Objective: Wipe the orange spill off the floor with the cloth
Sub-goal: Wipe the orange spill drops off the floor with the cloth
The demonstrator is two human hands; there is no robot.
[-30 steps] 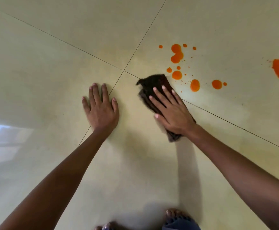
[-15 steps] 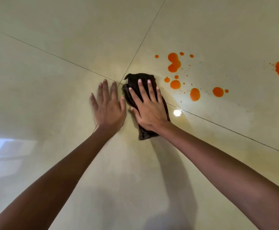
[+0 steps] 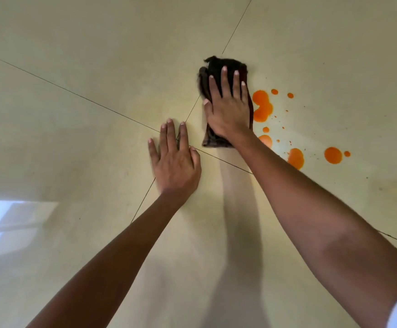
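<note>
Orange spill [image 3: 262, 105] spots the floor [image 3: 98, 55] just right of the dark cloth [image 3: 216, 67], pressed under the flat right hand [image 3: 228, 107], while the left hand [image 3: 174, 162] rests flat, fingers straight.

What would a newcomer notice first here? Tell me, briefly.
The bright orange spill, blobs and droplets scattered on the pale tiled floor at right. Next, the right hand pressing a dark cloth flat just left of it, while the left hand lies flat on the floor.

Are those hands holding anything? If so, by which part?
Nothing is gripped. The right hand presses flat on the cloth, covering its middle; the left hand rests flat on the floor.
</note>
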